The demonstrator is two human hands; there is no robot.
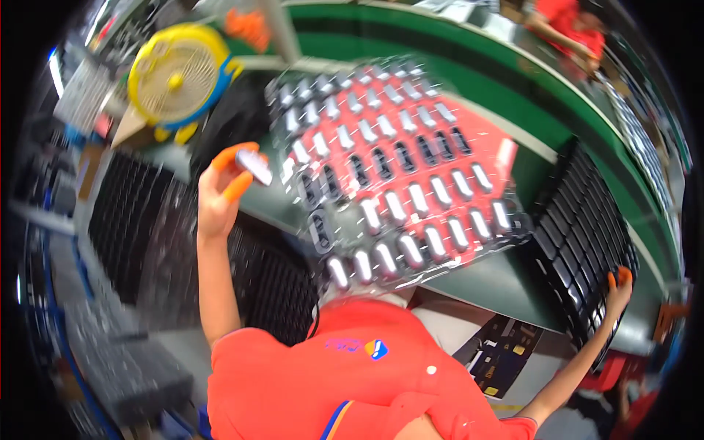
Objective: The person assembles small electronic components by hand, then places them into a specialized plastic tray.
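Note:
My left hand [218, 192], with orange finger cots, pinches a small oblong piece [254, 167], whitish with a dark edge. It is held up just left of a clear plastic tray [345, 220]. Rows of oblong pieces sit in that tray, mostly white or silver, with dark ones [380, 163] in the middle rows; red shows through beneath. Far to the right, my right hand [620, 292] is closed at the outer edge of a tilted black tray [579, 246] divided into many narrow compartments. The picture is somewhat blurred by motion.
A yellow and blue fan [176, 77] stands at the back left. Black trays [125, 220] are stacked on the left. The green conveyor belt [499, 95] curves behind the worktop. A person in red [568, 33] works across it. Dark panels [506, 356] lie low at the right.

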